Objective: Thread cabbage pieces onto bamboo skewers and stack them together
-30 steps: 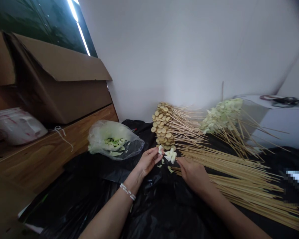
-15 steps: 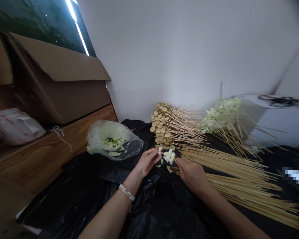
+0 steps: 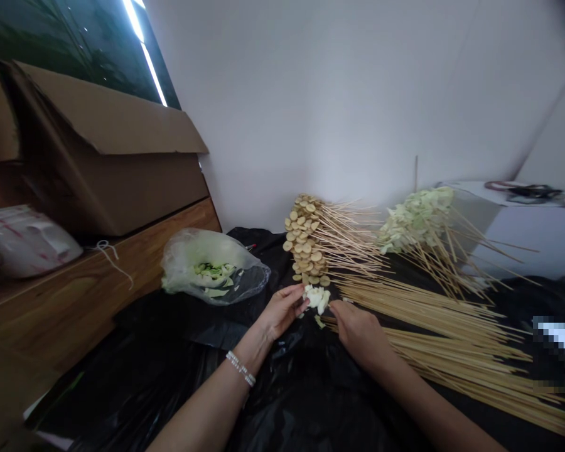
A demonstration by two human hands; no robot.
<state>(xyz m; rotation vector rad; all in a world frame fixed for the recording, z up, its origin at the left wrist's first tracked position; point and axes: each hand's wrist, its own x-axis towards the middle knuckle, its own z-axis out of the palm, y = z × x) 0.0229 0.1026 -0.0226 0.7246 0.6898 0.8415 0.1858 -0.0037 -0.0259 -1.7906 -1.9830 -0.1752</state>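
My left hand (image 3: 282, 311) pinches a cluster of pale cabbage pieces (image 3: 316, 299) from the left. My right hand (image 3: 359, 333) is closed at the cluster's other side and seems to hold a thin bamboo skewer, though the fingers partly hide it. Beyond the hands lies a bunch of skewers loaded with round tan slices (image 3: 306, 242). A pile of bare bamboo skewers (image 3: 452, 339) spreads to the right. Farther right rests a bunch of skewers threaded with pale green cabbage (image 3: 417, 220).
A clear plastic bag of cabbage pieces (image 3: 211, 267) lies on the black plastic sheet (image 3: 311, 402) left of my hands. A cardboard box (image 3: 98, 157) sits on a wooden surface (image 3: 75, 295). A white wall stands behind, with a white surface (image 3: 522, 232) at right.
The loose piece in my left fingers now sits against the cabbage cluster. My left hand has moved slightly right, closing the gap between my hands.
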